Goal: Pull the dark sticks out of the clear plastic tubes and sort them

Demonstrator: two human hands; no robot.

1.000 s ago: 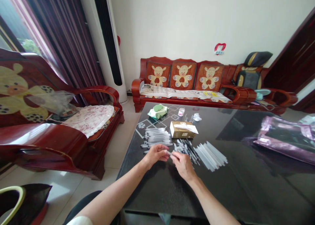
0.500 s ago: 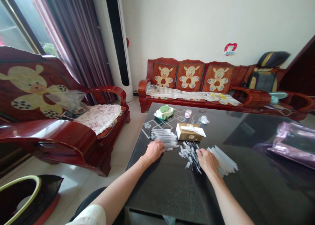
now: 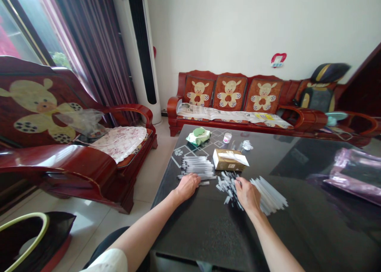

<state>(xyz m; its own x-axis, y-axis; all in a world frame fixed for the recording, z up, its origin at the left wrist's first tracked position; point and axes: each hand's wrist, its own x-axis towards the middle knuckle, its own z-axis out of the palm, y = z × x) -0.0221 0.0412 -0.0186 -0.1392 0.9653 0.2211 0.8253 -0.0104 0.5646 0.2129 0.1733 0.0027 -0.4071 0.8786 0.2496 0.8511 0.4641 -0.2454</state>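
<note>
My left hand (image 3: pixel 188 186) rests on the dark table at the near edge of a stack of translucent plastic tubes with dark ends (image 3: pixel 198 165). Its fingers are closed around one such tube, whose pale end (image 3: pixel 204 183) sticks out to the right. My right hand (image 3: pixel 247 193) has its fingers pinched at the right side of a loose pile of small black and clear pieces (image 3: pixel 229 186). Whatever it holds is too small to make out. Partly behind that hand, plain translucent tubes (image 3: pixel 272 195) lie side by side.
Behind the piles stands a tissue box (image 3: pixel 228 161). Farther back on the glossy table (image 3: pixel 285 232) are a green wipes pack (image 3: pixel 199 136), a small cup (image 3: pixel 227 137) and crumpled white paper (image 3: pixel 247 145). A purple plastic package (image 3: pixel 355 174) lies at the right.
My left hand has moved slightly toward me and right, the tube end shifting with it. My right hand has shifted a little left and up at the small pieces.
</note>
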